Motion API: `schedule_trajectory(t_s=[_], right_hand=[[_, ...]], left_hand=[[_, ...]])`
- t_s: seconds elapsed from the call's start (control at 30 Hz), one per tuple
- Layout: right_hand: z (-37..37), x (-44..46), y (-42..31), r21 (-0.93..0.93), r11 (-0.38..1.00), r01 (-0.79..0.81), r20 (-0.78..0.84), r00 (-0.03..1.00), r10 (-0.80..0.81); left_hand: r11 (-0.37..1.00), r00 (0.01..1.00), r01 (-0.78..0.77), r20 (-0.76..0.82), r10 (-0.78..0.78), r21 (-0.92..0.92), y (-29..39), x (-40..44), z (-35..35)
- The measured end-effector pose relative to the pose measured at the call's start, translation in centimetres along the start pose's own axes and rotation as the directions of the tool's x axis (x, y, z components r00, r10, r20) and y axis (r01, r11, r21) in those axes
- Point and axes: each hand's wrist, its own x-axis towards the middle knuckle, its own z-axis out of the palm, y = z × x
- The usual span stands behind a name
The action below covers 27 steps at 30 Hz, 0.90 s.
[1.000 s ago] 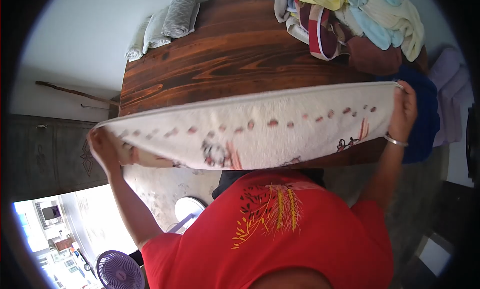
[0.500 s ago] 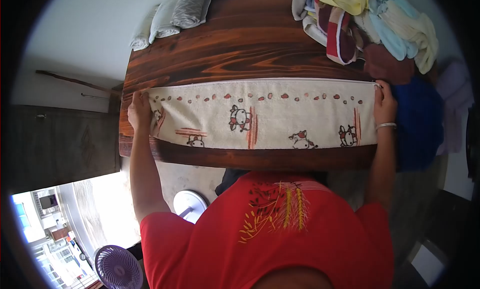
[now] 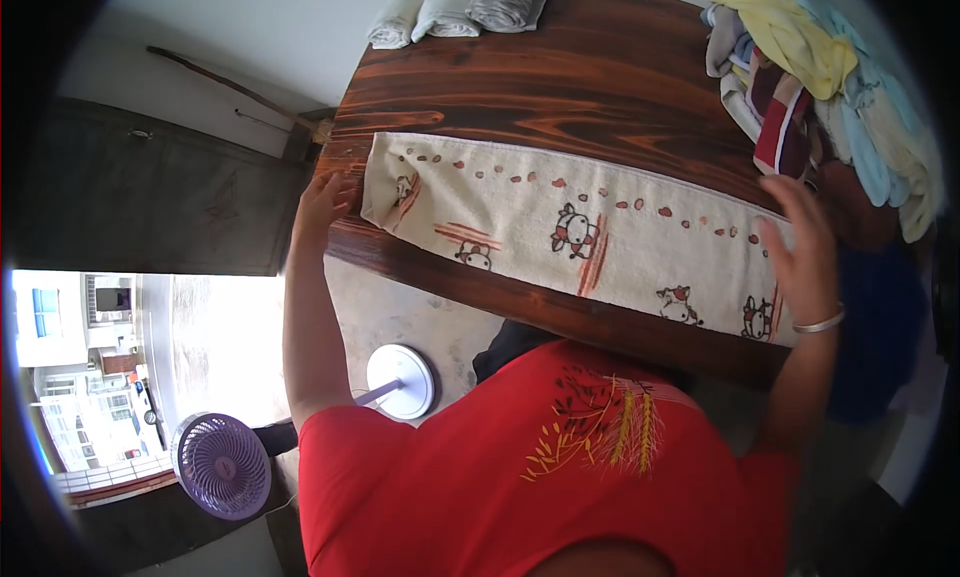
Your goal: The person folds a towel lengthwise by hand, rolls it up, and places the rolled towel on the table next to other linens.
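A long folded cream towel (image 3: 510, 212) with cow drawings and a row of reddish spots lies flat along the front of the wooden table. Just off its left end is my left hand (image 3: 324, 201), open, fingers stretched out at the table edge and not touching the cloth. My right hand (image 3: 803, 245), wearing a bangle, is over the towel's right end with thumb and fingers apart. It grips nothing, and whether it touches the cloth I cannot tell. Part of that end is hidden behind this hand.
Several rolled, pale towels (image 3: 447, 7) sit at the table's (image 3: 560, 87) back left. A heap of mixed cloths (image 3: 800, 52) covers the back right, with blue fabric (image 3: 880, 327) below it. A purple fan (image 3: 222, 465) stands at lower left.
Both hands have let go of the towel's ends; the left has moved off to the side. The camera view has turned, so the table and towel now appear slanted.
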Motion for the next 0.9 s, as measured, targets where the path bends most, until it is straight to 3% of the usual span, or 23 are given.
schedule_trajectory(t_s=[0.03,0.13,0.27,0.37,0.47,0.57,0.67,0.7,0.8,0.9], right_hand=[[0.5,1.2,-1.8,0.105,0.992,0.070,0.062,0.995,-0.077],[3.6,3.2,-4.7,0.221,0.951,0.216,0.163,0.953,-0.255],[9.2,3.6,-4.0,0.226,0.939,0.259,0.211,0.928,-0.307],[10.8,3.5,-3.1,0.223,0.940,0.259,0.152,0.943,-0.296],[11.5,3.6,-2.1,0.249,0.931,0.268,0.104,0.948,-0.300],[12.0,4.0,-1.4,0.270,0.927,0.259,0.079,0.954,-0.290],[11.9,4.0,-1.5,0.281,0.930,0.239,0.083,0.959,-0.271],[11.9,4.0,-1.6,0.282,0.930,0.235,0.087,0.959,-0.269],[12.1,4.1,-1.5,0.290,0.925,0.246,0.057,0.960,-0.273],[12.1,4.1,-1.4,0.291,0.923,0.250,0.048,0.960,-0.275]], left_hand=[[0.980,0.986,-0.135,-0.079,0.148,0.147,-1.2,0.3,-0.6],[0.875,0.955,-0.249,-0.046,0.293,0.415,-1.7,-2.4,-0.2],[0.696,0.872,-0.415,0.038,0.487,0.586,-0.8,-7.8,3.9],[0.651,0.840,-0.414,-0.007,0.542,0.636,-1.6,-7.9,4.5],[0.462,0.711,-0.493,0.036,0.702,0.737,-2.7,-6.8,4.4],[0.604,0.750,-0.500,-0.039,0.660,0.621,-4.0,-5.4,3.9],[0.811,0.842,-0.394,-0.183,0.507,0.432,-3.7,-4.7,3.2],[0.774,0.814,-0.422,-0.180,0.553,0.472,-3.5,-4.7,3.0],[0.862,0.909,-0.234,-0.214,0.358,0.449,-2.6,-5.0,2.6],[0.976,0.979,-0.096,-0.158,0.128,0.197,-1.8,-5.1,2.5]])
